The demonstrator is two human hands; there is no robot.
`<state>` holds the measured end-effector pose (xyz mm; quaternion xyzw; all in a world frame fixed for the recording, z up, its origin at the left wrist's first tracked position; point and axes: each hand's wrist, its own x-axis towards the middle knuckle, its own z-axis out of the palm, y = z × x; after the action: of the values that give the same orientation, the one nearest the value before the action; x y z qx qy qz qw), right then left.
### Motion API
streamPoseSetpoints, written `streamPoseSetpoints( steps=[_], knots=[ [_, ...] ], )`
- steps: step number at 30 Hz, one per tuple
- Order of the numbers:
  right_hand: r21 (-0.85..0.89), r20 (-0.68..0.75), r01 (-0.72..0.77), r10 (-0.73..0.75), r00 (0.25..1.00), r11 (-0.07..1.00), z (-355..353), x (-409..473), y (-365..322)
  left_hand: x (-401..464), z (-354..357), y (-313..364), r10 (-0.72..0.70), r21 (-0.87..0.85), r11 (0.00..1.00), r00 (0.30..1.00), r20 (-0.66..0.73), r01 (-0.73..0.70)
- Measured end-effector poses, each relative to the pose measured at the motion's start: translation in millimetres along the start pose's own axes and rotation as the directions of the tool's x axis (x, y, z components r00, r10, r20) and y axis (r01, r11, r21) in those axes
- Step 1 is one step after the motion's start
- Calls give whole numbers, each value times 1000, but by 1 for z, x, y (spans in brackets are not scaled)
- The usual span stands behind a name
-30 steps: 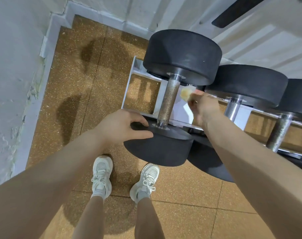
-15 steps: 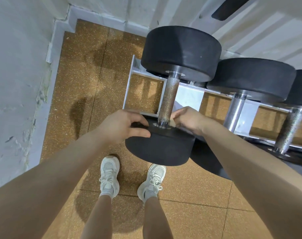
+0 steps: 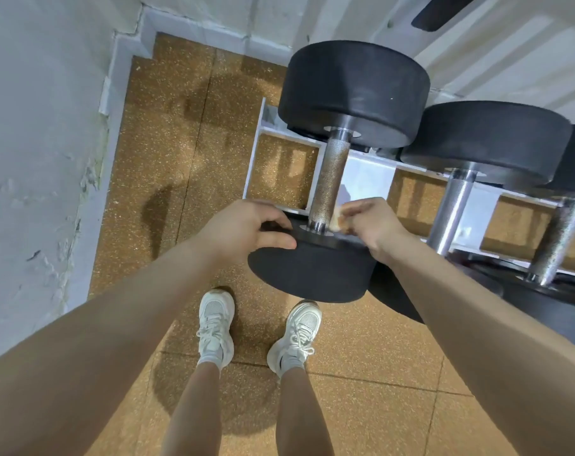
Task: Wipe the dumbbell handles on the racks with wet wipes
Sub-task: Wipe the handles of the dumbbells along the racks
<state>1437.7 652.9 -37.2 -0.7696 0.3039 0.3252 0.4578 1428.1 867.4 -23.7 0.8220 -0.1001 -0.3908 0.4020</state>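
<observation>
From the left, my left hand (image 3: 246, 227) rests on the near weight head (image 3: 312, 271), thumb and fingers curled over its edge to steady it. The first dumbbell handle (image 3: 330, 179) stands between my hands on the white rack (image 3: 263, 126). My right hand (image 3: 368, 222) pinches a small yellowish wet wipe (image 3: 336, 222) at the handle's lower end. I judge this handle is in work; the two handles (image 3: 453, 205) further right seem still to do.

The left hand (image 3: 246, 227) is gripping the near head of the leftmost dumbbell (image 3: 312, 271) on the white rack (image 3: 371, 174). The right hand (image 3: 370, 222) is pinching a wet wipe (image 3: 337, 222) against the near end of its knurled handle (image 3: 330, 179). White sneakers (image 3: 215, 327) are standing on the speckled brown floor (image 3: 167, 133).
</observation>
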Motion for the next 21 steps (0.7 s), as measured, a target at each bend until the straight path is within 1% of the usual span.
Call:
streamPoseSetpoints(
  steps=[1,2,4,5,6,7,9,10,11,12,14,15,16,17,18,19,20,21],
  knots=[
    [-115,31,49,-46,998,992,1,-9,0,-1,-1,2,-5,13,1000,1000,10,5],
    [-260,67,94,-80,995,961,1,-11,0,-2,-2,5,-11,30,1000,1000,16,10],
    [-514,126,159,-110,986,843,-5,-12,-13,-5,-4,10,-34,76,997,999,26,32],
    [-574,129,192,-143,981,796,-8,-9,-20,-6,-5,13,-50,112,993,998,29,46],
    [-574,100,227,-208,973,787,-11,-4,-27,-7,-5,15,-59,147,988,998,33,54],
    [-533,37,257,-281,959,806,-13,-3,-34,-8,-5,17,-71,169,984,997,37,64],
    [-416,-144,329,-419,896,847,-12,0,-46,-9,-4,18,-86,167,983,996,33,79],
    [-383,-200,360,-456,867,851,-10,1,-48,-10,-4,17,-93,156,984,995,30,87],
    [-392,-209,384,-487,848,836,-6,1,-49,-11,-3,16,-98,147,985,995,27,93],
    [-434,-186,406,-521,833,804,-1,0,-46,-11,-2,16,-98,141,985,995,23,94],
    [-547,-71,443,-567,821,710,9,-4,-35,-11,-2,15,-108,125,987,994,9,106],
    [-606,19,456,-561,828,652,12,-6,-28,-11,-1,16,-124,112,986,992,-1,123],
    [-644,123,470,-525,842,604,14,-8,-23,-11,-1,16,-143,104,984,990,-10,143],
    [-647,213,483,-469,857,589,14,-12,-18,-12,0,18,-163,104,981,987,-13,163],
    [-612,264,485,-417,870,625,14,-16,-17,-14,0,20,-178,110,978,984,-17,179],
    [-536,260,451,-369,892,714,11,-23,-21,-16,-1,24,-187,118,975,982,-22,188],
    [-416,212,384,-323,922,824,7,-31,-29,-19,-3,29,-181,117,976,983,-31,183],
    [-255,144,309,-280,949,916,2,-40,-39,-23,-7,36,-158,97,982,987,-33,160]
  ],
)
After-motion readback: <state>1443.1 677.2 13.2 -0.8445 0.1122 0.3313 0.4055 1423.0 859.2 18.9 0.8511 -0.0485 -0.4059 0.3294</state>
